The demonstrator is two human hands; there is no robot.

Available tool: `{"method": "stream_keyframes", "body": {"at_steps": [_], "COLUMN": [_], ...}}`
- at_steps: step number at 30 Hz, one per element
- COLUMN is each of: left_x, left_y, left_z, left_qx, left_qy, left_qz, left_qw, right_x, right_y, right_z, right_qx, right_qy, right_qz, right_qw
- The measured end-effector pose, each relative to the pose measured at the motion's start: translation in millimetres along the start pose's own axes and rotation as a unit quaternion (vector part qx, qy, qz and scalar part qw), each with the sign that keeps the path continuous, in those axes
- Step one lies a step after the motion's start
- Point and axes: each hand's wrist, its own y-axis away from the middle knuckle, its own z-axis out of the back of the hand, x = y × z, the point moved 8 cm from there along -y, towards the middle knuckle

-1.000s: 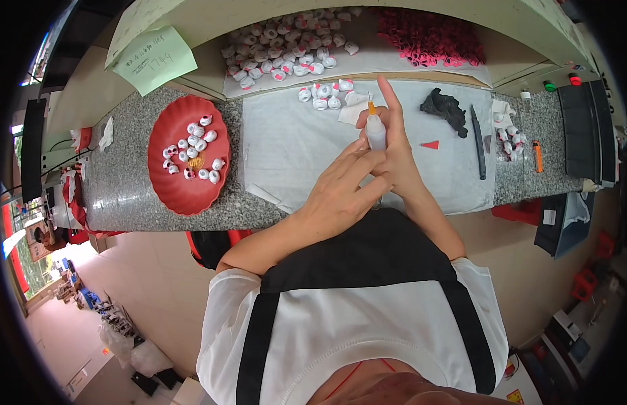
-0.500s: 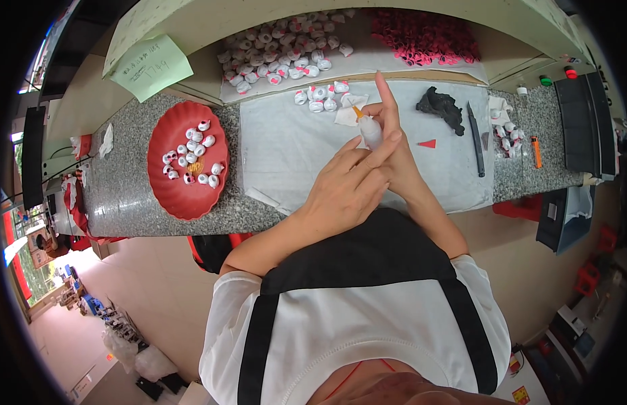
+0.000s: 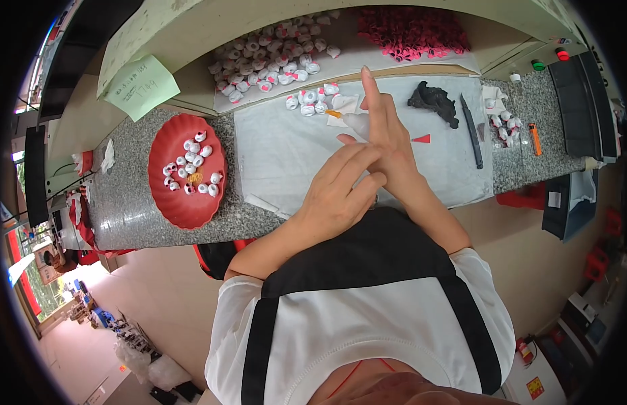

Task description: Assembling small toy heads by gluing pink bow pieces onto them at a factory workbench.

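A small whitish squeeze bottle (image 3: 356, 123) with a thin orange nozzle is tucked in my right hand (image 3: 393, 143), nozzle to the left, index finger stretched upward. My left hand (image 3: 344, 181) meets the right one at the palm, its fingers bent; anything pinched between them is hidden. Both hands are above a white sheet (image 3: 286, 155). Just beyond the nozzle sit several small white balls (image 3: 308, 101) with pink marks and a small white paper square (image 3: 344, 103). To the right of my hands lies a red triangular scrap (image 3: 421, 139).
At left stands a red scalloped dish (image 3: 166, 202) holding white balls. A crumpled black piece (image 3: 433, 102), a dark pen-like tool (image 3: 472, 131) and an orange lighter-like object (image 3: 535, 140) lie at right. The shelf behind carries many white balls (image 3: 273, 57) and pink pieces (image 3: 414, 34).
The bottle has tipped from nearly upright to lying sideways, its nozzle now toward the left. My left hand stays against the right. The whole view has shifted slightly.
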Motion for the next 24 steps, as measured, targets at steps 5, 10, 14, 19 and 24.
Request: {"method": "stream_keyframes", "body": {"at_steps": [5,10,14,19,24], "left_x": [-4,-4,-3,-6,1], "left_y": [-4,-1,2,5,-10], "left_z": [2,-1,-3,-5,5], "left_qx": [0.007,0.023,0.035,0.030,0.003], "left_qy": [-0.011,-0.033,-0.020,-0.023,-0.012], "left_qz": [-0.011,-0.012,-0.018,-0.050,0.008], "left_qw": [1.000,0.999,0.999,0.998,1.000], "right_x": [3,3,-1,5,7], "right_y": [-2,1,1,-1,2], "right_z": [0,-4,-6,-3,-5], "right_qx": [0.015,0.032,0.043,0.032,0.032], "right_qy": [0.017,0.021,0.050,0.058,0.056], "right_qz": [-0.009,-0.001,-0.018,0.000,0.000], "right_qw": [1.000,0.999,0.998,0.998,0.998]}}
